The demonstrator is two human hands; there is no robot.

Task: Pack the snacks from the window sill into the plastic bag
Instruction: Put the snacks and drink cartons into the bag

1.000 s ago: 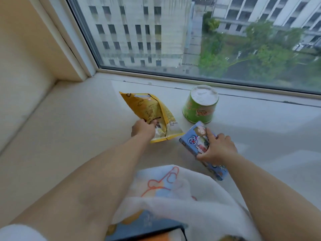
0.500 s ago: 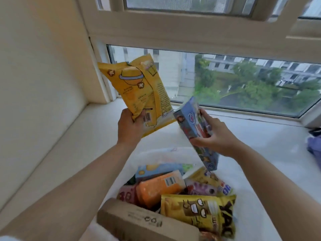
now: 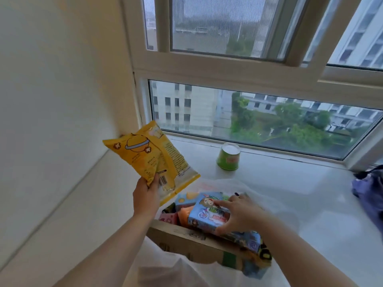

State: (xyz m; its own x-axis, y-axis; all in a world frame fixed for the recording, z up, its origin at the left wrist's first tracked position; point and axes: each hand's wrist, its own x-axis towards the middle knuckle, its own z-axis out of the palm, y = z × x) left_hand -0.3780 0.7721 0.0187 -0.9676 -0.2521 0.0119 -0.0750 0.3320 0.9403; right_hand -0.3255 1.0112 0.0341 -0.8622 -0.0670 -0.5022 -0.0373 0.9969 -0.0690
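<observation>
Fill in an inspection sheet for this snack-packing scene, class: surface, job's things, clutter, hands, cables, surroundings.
Surface: pale window sill.
Job's things: yellow bag held up in the air; blue box on the snacks in the plastic bag; green cup upright on the sill by the glass.
Clutter: cardboard box at the bag's near edge; purple cloth at far right.
Hands: left hand grips the yellow bag; right hand holds the blue box.
Cables: nothing seen.
Surroundings: window onto buildings and trees; cream wall.
</observation>
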